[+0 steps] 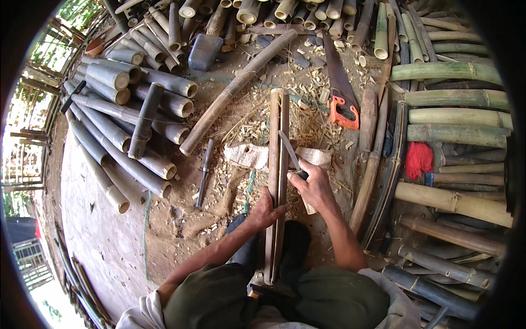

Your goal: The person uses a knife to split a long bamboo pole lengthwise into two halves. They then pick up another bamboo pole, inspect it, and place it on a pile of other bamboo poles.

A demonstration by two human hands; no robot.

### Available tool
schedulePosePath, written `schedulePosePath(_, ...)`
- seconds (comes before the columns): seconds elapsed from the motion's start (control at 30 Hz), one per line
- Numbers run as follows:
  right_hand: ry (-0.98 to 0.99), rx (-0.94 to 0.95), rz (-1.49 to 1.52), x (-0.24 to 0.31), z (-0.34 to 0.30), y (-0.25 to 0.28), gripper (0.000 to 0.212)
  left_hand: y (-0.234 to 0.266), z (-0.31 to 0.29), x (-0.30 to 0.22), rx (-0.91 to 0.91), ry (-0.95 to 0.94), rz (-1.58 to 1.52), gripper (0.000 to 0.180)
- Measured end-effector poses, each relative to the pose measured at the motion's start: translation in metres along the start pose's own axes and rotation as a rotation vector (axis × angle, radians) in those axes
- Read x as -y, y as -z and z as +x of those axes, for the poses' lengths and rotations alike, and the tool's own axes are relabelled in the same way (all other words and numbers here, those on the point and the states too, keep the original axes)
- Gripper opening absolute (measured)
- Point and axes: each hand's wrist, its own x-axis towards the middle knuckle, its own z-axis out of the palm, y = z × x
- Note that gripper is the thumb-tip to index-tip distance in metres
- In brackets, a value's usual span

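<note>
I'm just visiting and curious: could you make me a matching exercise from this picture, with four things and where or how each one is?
1. Long brown grooved bamboo piece
2. Narrow grey-bladed knife
3. Orange-handled metal saw
4. Crumpled bright red cloth

A. Lying flat, blade pointing away
B. Beside stacked green and tan bamboo poles
C. Gripped by the left hand
D. Held in the right hand

Pairs: 1-C, 2-D, 3-A, 4-B

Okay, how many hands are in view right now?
2: the left hand holding the long bamboo piece, and the right hand holding the knife beside it. No others show.
</note>
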Motion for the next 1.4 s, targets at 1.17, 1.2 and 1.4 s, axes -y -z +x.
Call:
schedulePosePath(1.17, 0.003, -0.069, 0.127, -0.006, 0.037, -0.001, 0.05, 0.002, 0.0, -0.003, 0.027, -0.008, 0.014, 0.085)
schedulePosePath(1.2, 0.014, -0.053, 0.125, -0.007, 0.039, -0.001, 0.049, 0.002, 0.0, -0.001, 0.021, -0.024, 0.002, 0.085)
schedulePosePath(1.4, -0.168, 0.113, 0.193, 0.016, 0.054, 0.01, 0.063, -0.005, 0.002, 0.01, -0.047, -0.072, 0.034, 0.082)
